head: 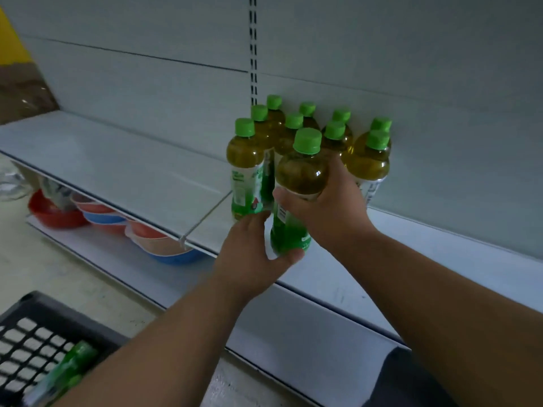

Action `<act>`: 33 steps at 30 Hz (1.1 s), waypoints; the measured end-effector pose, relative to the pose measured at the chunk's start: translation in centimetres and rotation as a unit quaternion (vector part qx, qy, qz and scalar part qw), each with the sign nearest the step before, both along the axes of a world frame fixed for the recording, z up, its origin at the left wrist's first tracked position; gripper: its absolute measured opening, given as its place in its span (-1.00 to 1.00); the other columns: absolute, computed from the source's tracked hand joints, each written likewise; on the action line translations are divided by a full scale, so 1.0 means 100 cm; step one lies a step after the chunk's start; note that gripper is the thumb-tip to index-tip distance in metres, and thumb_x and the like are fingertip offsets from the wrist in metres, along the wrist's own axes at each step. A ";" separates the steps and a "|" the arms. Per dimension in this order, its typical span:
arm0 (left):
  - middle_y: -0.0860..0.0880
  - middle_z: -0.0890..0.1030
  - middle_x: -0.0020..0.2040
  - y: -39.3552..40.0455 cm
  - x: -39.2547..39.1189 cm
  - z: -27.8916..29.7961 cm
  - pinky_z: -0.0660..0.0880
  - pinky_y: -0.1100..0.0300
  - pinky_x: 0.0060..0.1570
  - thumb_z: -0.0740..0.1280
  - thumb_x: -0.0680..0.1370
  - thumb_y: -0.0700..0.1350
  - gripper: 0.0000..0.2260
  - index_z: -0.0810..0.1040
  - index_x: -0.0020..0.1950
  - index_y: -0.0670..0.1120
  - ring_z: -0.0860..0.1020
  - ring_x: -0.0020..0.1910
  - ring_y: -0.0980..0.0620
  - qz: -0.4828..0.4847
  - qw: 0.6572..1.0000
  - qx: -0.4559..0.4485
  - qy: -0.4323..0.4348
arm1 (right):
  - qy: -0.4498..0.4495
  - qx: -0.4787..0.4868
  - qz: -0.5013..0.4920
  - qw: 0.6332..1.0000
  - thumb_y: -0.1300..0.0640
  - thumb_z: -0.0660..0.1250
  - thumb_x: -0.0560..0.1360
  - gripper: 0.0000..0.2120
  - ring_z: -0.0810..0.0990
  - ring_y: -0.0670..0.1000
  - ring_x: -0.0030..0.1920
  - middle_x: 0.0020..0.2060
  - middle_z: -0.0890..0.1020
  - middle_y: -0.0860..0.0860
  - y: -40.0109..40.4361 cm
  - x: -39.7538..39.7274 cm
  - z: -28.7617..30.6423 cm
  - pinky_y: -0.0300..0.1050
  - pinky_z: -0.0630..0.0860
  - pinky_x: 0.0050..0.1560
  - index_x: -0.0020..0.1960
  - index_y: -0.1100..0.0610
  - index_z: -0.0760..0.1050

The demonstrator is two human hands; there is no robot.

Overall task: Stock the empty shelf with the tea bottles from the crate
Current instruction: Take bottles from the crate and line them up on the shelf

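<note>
Both hands on one tea bottle (296,195) just above the shelf (132,171): right grip (332,207) wrapped round its shoulder, left grip (255,251) cupping the base. Feels full and heavy-ish, label probably slick, so I'd hold mid-body. Parking it at 6 o'clock of the stocked cluster (305,133).

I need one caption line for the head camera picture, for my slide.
Both hands, right hand and left hand, set a green-capped tea bottle on the grey shelf beside nine others.
</note>
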State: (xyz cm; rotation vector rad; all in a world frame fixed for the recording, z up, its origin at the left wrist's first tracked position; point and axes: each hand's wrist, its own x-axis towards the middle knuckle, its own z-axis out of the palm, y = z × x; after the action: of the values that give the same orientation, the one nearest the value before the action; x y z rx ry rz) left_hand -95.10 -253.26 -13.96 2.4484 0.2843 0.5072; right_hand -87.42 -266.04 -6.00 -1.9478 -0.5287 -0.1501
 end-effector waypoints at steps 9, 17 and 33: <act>-0.26 0.06 0.62 -0.002 0.017 -0.064 -0.21 0.02 0.53 -0.10 0.47 0.45 -0.03 -0.06 0.61 -0.26 0.00 0.61 -0.17 0.117 0.967 0.178 0.137 | 0.022 -0.048 -0.039 0.998 -0.19 0.59 0.27 -0.38 0.53 -0.33 0.00 0.03 0.57 -0.28 0.011 0.017 -0.046 -0.32 0.51 -0.02 0.21 -0.14 0.37; -0.27 -0.06 0.63 -0.004 0.019 -0.063 -0.26 -0.02 0.52 -0.17 0.51 0.41 -0.08 -0.16 0.61 -0.25 -0.10 0.62 -0.18 0.111 0.957 0.196 0.184 | 0.021 -0.178 -0.081 0.981 -0.15 0.58 0.32 -0.43 0.51 0.00 -0.03 0.02 0.51 -0.03 0.024 0.018 -0.055 -0.14 0.41 -0.11 0.13 0.09 0.40; -0.23 -0.03 0.64 0.004 0.008 -0.055 -0.20 0.00 0.56 -0.01 0.57 0.38 -0.12 -0.14 0.62 -0.25 -0.08 0.62 -0.14 0.083 0.965 0.178 0.173 | -0.025 -0.205 -0.093 0.974 -0.14 0.54 0.37 -0.27 0.45 0.12 0.26 0.25 0.45 0.08 0.023 -0.013 -0.066 0.01 0.47 0.25 0.37 0.14 0.31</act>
State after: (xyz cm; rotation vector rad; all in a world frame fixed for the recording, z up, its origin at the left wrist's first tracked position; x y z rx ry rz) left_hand -94.25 -252.89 -19.43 2.8784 0.5909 0.2065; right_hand -88.69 -263.76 -12.61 -2.4045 -0.4319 -0.2218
